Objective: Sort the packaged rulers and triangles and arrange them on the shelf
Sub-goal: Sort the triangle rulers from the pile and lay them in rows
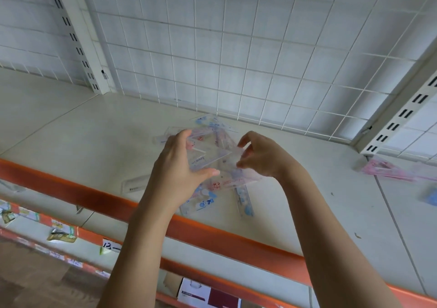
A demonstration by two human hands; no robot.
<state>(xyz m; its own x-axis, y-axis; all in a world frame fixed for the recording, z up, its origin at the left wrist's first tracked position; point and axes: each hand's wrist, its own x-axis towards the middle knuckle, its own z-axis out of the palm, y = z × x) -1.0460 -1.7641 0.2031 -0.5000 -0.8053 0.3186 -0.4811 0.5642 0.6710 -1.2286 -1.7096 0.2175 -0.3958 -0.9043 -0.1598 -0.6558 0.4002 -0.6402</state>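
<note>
A clear packaged triangle [209, 157] is held above the white shelf [82, 137]. My left hand [179, 165] grips its left side, thumb underneath and fingers over the top edge. My right hand [262, 156] pinches its right corner between thumb and fingertips. Under both hands lies a loose pile of clear ruler and triangle packs with blue and pink prints [212, 196], one marked "CUTE". A clear ruler pack [133, 185] lies flat to the pile's left, close to the front edge.
Pink packaged triangles [390, 169] and a blue pack [430, 196] lie on the shelf at far right. A white wire grid [236, 47] backs the shelf, with slotted uprights at both sides. An orange strip [71, 189] edges the front; lower shelves hold labels and boxes.
</note>
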